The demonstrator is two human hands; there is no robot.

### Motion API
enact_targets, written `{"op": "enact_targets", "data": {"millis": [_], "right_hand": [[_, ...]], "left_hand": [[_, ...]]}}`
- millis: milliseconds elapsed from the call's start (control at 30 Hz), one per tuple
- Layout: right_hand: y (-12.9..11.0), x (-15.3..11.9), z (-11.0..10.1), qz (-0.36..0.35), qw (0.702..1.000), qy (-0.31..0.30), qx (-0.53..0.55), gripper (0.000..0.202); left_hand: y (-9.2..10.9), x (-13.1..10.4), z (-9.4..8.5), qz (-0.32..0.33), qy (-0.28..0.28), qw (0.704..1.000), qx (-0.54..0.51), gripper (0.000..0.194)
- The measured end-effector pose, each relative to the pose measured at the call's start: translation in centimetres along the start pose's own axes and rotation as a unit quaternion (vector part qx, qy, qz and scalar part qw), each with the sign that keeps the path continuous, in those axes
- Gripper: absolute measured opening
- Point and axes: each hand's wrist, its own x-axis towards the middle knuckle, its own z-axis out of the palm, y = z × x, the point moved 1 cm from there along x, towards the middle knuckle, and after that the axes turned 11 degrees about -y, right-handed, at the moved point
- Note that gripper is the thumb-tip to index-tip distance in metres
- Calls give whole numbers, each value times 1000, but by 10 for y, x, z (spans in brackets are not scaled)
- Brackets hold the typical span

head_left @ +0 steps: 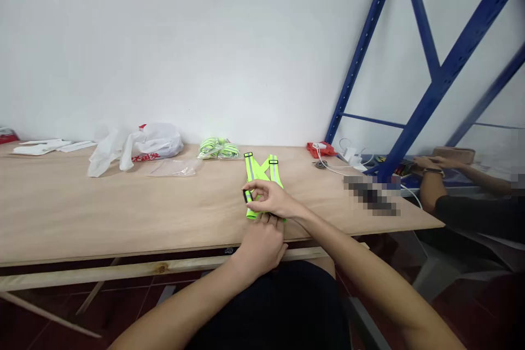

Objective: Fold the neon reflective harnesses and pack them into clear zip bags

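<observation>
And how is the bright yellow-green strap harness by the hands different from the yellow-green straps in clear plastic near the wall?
The bright yellow-green strap harness lies spread out, straps crossing in an X; the yellow-green straps in clear plastic are bundled up. The harness is unwrapped, the packed straps wrapped. The right hand is on the harness; no hand touches the packed straps. Both share bright yellow-green colour and paler stripes.

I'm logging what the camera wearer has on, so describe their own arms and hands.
The left arm and right arm are bare as far as they show, with no sleeves in view. The left hand and right hand are ungloved, and no watch shows. Any ring is too small to make out.
</observation>
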Motion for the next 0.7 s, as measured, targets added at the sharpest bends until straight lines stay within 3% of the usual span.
{"op": "enact_targets", "data": {"millis": [100,200,300,400,533,700], "right_hand": [[19,13,7,31,998,-42,-36,43],[30,15,5,33,996,-66,-54,45],[32,13,2,31,995,-84,-49,44],[27,12,2,2,992,-115,-54,36],[20,12,1,-46,985,-134,-98,41],[22,4,5,-86,979,-57,-177,54]], "left_hand": [[-4,-4,-2,7,22,999,-48,35],[-14,-15,-10,56,50,987,-142,21],[-31,-28,-21,78,147,966,-197,36],[-49,-34,-25,71,247,943,-210,27],[-64,-31,-17,49,226,945,-231,17],[-70,-26,-6,1,169,962,-214,15]]}}
